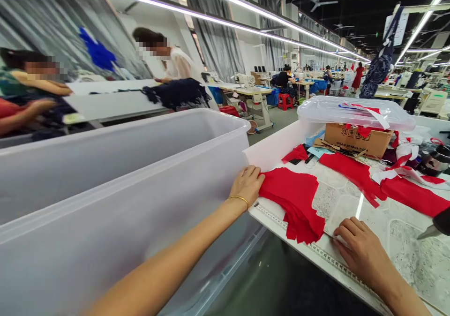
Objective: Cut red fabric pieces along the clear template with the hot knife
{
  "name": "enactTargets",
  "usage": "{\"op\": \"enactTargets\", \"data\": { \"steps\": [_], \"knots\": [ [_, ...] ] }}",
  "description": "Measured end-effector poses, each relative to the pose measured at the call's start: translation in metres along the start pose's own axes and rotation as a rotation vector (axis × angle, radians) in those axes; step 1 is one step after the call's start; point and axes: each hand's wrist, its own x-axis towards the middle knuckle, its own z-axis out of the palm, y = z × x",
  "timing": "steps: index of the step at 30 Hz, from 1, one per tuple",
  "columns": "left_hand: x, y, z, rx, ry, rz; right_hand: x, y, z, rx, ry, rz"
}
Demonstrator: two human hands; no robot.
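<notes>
A stack of cut red fabric pieces lies on the white speckled table, at its near edge. My left hand, with a gold bangle on the wrist, rests flat against the stack's left edge, beside the rim of a translucent plastic bin. My right hand lies on the table just right of the stack, with its fingertips near the stack's lower corner. Neither hand visibly grips anything. Longer red fabric pieces lie farther right, and a scissor blade pokes in at the right edge.
A cardboard box with a clear plastic tub on it stands at the table's back. A tape measure runs along the near edge. Co-workers sit at tables on the left, and sewing machines stand beyond.
</notes>
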Motion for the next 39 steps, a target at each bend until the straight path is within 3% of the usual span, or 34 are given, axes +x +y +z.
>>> {"op": "enactTargets", "data": {
  "steps": [3, 5, 14, 17, 20, 24, 28, 34, 39],
  "knots": [
    [0.019, 0.02, -0.008, -0.039, 0.009, 0.053, -0.017, 0.009, -0.018, -0.036, 0.01, 0.073],
    [0.038, 0.046, -0.011, -0.086, 0.009, 0.131, -0.028, 0.015, -0.025, -0.06, 0.029, 0.13],
    [0.133, 0.231, -0.009, -0.274, -0.017, 0.581, -0.061, 0.021, -0.021, 0.011, 0.192, 0.31],
    [0.163, 0.273, -0.007, -0.283, -0.022, 0.634, -0.064, 0.022, -0.022, 0.018, 0.245, 0.356],
    [0.188, 0.296, -0.002, -0.276, -0.019, 0.658, -0.065, 0.021, -0.025, 0.017, 0.274, 0.36],
    [0.205, 0.303, 0.003, -0.264, -0.009, 0.702, -0.062, 0.018, -0.028, 0.004, 0.319, 0.317],
    [0.195, 0.294, -0.001, -0.261, 0.039, 0.757, -0.061, 0.017, -0.03, -0.006, 0.367, 0.301],
    [0.13, 0.265, -0.024, -0.295, 0.139, 0.895, -0.06, 0.013, -0.033, 0.02, 0.411, 0.321],
    [0.081, 0.214, -0.036, -0.372, 0.206, 0.945, -0.086, 0.011, -0.048, -0.004, 0.429, 0.424]
  ]
}}
